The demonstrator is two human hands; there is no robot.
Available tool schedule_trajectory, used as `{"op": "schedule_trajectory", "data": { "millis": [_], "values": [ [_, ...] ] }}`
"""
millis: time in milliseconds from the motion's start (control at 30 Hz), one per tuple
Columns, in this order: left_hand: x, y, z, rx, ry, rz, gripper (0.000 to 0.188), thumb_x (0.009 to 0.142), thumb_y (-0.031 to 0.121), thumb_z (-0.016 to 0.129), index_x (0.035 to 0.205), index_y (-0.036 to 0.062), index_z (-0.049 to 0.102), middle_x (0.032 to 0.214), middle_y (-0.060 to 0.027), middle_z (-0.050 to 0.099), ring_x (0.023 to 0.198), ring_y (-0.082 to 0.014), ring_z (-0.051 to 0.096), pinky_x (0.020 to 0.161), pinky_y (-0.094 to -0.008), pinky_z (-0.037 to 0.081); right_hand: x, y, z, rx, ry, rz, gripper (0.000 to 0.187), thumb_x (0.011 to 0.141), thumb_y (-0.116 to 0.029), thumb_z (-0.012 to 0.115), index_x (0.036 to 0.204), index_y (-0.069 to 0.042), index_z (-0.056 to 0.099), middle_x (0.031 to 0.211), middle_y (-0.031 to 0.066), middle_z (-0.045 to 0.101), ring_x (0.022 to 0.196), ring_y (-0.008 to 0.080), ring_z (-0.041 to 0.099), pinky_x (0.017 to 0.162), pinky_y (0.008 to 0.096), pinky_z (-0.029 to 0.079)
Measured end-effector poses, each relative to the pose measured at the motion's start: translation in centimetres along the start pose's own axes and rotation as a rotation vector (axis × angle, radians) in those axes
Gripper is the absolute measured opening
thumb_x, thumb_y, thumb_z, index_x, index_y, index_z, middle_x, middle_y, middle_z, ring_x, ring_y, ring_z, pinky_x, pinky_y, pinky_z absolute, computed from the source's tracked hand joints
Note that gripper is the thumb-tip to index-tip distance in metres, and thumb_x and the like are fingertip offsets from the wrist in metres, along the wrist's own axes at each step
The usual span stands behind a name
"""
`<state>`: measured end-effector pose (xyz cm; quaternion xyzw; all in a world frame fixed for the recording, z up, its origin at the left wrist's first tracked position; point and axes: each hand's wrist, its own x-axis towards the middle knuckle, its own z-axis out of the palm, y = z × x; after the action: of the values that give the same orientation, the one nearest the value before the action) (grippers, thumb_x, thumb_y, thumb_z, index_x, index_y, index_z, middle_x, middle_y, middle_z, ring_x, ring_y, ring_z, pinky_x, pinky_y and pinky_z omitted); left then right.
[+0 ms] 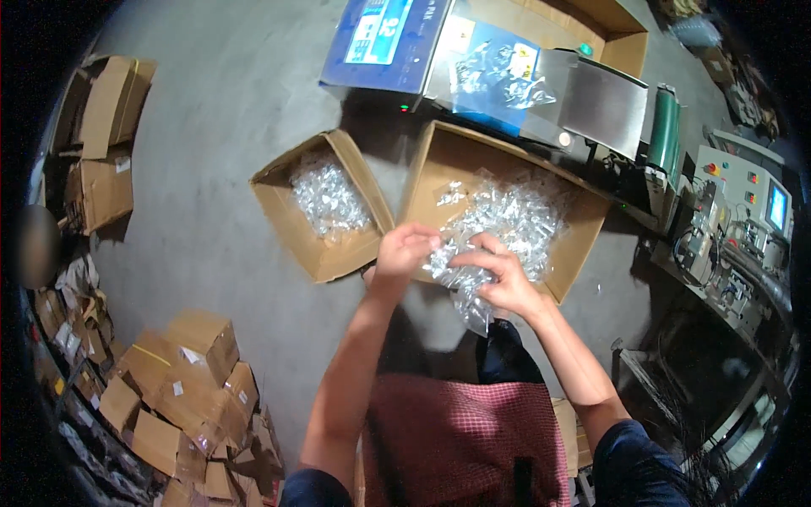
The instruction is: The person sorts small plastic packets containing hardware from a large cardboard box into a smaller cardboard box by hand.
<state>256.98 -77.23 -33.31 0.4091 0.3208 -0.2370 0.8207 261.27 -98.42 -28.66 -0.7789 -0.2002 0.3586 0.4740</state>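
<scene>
Both forearms (355,372) (576,363) reach forward, hands (400,255) (512,283) near each other, fingers (487,258) bent.

There are two boxes (291,241) of uncountable packets (519,224), one blue machine (414,68) and one apron (465,431).

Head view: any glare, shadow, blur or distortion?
All in the head view: edges bend near the rim, corners go black; glints break up the clear bag and silvery packets; deep shadow under the blue machine; one blurred patch at left rim.
</scene>
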Motion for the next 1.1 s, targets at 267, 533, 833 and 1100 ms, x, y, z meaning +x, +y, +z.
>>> {"op": "schedule_trajectory", "data": {
  "millis": [267, 533, 833, 1100],
  "values": [
    [-2.2, -0.2, -2.8, -0.192, 0.194, 0.342, 0.027, 0.085, -0.001, 0.066, 0.108, -0.0027, 0.052, 0.096, -0.0158, 0.069, 0.088, -0.0188, 0.065, 0.084, -0.0295, 0.051, 2.2, -2.1, 2.7, 0.004, 0.089, -0.073, 0.055, 0.052, -0.008, 0.058, 0.104, -0.011, 0.075, 0.112, 0.0142, 0.057, 0.105, 0.0306, 0.057, 0.092, 0.0354, 0.046],
    [-5.4, 1.4, -4.8, -0.175, 0.299, 0.378, 0.024, 0.087, -0.004, 0.055, 0.110, -0.0004, 0.050, 0.096, -0.0114, 0.068, 0.091, -0.0157, 0.062, 0.084, -0.0262, 0.049, 3.9, -4.8, 4.9, -0.115, 0.096, -0.287, 0.041, 0.065, -0.027, 0.067, 0.101, -0.010, 0.074, 0.114, 0.0161, 0.057, 0.105, 0.0330, 0.058, 0.089, 0.0404, 0.046],
    [-6.3, 1.4, -8.0, -0.234, 0.270, 0.433, 0.016, 0.089, -0.004, 0.053, 0.105, 0.0000, 0.055, 0.093, -0.0085, 0.063, 0.082, -0.0132, 0.059, 0.075, -0.0268, 0.050, 3.8, -6.3, 3.9, 0.030, 0.018, -0.218, 0.030, 0.058, -0.006, 0.059, 0.086, -0.003, 0.068, 0.100, 0.0117, 0.062, 0.097, 0.0263, 0.061, 0.086, 0.0360, 0.049],
    [-6.7, 0.1, -7.4, -0.313, 0.290, 0.457, 0.013, 0.089, -0.004, 0.055, 0.102, 0.0000, 0.055, 0.089, -0.0096, 0.065, 0.078, -0.0147, 0.060, 0.073, -0.0281, 0.050, 3.3, -5.7, 3.4, 0.052, 0.040, -0.177, 0.031, 0.054, -0.001, 0.056, 0.083, 0.000, 0.066, 0.094, 0.0101, 0.063, 0.092, 0.0247, 0.061, 0.084, 0.0334, 0.048]
  ]
}}
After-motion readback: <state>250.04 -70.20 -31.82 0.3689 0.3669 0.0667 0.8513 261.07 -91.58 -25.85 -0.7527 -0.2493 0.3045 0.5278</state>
